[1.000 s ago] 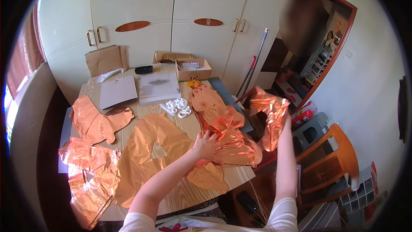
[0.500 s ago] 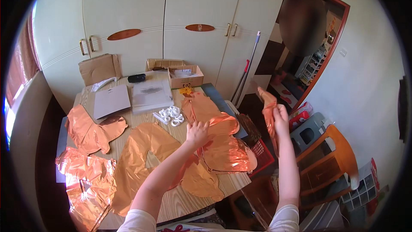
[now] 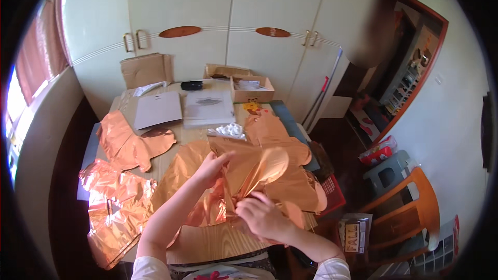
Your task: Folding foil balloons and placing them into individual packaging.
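1. Rose-gold foil balloon (image 3: 254, 168), uninflated, lifted a bit off the near middle of the wooden table (image 3: 218, 241), crumpled between both hands.
2. Left hand (image 3: 210, 168) up at its far-left edge, fingers curled round the foil, thumb on top; looks like a pinch to keep that side taut.
3. Right hand (image 3: 262, 217) nearer, at the bunched lower part, fingers pressed together on the gather, probably to keep the slippery sheet from sliding around.
4. More flat foil balloons (image 3: 288, 176) right under and just right of it, overlapping, stacked like a pile.
5. Another heap of foil shapes (image 3: 116, 197) spread on the near left, hanging over the table's edge.
6. Farther off: white plastic bits (image 3: 228, 130), grey folder (image 3: 158, 109), stack of white sheets (image 3: 209, 107), small open cardboard box (image 3: 252, 89), parked out of the way at the far end.
7. Orange wooden chair (image 3: 410, 212) off to the right, well apart.
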